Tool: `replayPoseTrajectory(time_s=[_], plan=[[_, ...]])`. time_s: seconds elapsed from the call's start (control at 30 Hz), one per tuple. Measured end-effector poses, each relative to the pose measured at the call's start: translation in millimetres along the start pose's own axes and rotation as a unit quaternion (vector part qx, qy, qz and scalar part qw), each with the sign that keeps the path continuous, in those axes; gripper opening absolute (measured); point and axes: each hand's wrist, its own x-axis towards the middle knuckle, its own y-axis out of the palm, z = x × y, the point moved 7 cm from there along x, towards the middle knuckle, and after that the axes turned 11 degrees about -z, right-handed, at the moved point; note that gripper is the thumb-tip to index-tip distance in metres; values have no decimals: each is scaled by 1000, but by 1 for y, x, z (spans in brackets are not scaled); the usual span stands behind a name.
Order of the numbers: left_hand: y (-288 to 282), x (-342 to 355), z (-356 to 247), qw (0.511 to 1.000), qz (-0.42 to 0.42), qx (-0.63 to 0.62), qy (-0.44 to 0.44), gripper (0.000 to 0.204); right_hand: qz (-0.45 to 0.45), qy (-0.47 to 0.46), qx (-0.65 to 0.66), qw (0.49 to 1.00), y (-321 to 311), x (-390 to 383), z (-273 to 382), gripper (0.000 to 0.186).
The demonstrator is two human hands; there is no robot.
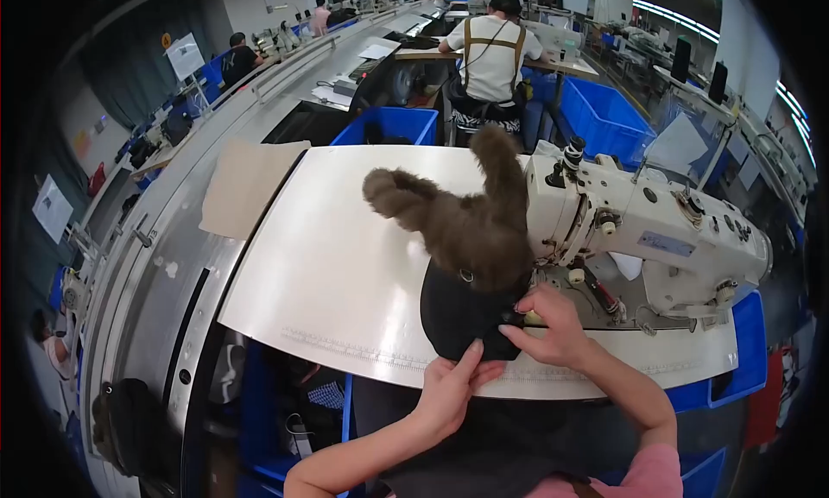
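A dark brown furry cap (475, 235) with two long upright ears lies on the white sewing table (337, 256), close to the sewing machine's needle end. Its smooth black brim (458, 312) points toward me, and a small shiny ring shows where fur meets brim. My left hand (449, 390) pinches the brim's near edge between thumb and fingers. At the brim's right side, my right hand (557, 330) is closed on it too, thumb and forefinger bent in. The sewing machine (639, 226) stands just right of the cap.
Brown paper (250, 187) lies left of the table, beside a long metal rail table. Blue bins (389, 125) stand behind the table, with another blue bin (604, 118) behind the machine. A person (492, 58) sits ahead, back turned. Dark cloth items fill bins below.
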Motion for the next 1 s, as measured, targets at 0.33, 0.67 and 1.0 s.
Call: replayPoseTrajectory(time_s=[0.33, 0.67, 1.0], plan=[[15, 21, -59, 873, -74, 86, 475, 15, 10, 193, 135, 972, 12, -51, -1, 41], [-10, 34, -40, 995, -19, -30, 90, 23, -22, -38, -97, 994, 20, -9, 9, 28], [29, 46, -56, 962, 150, 68, 218, 25, -6, 338, 240, 910, 12, -59, -9, 31]])
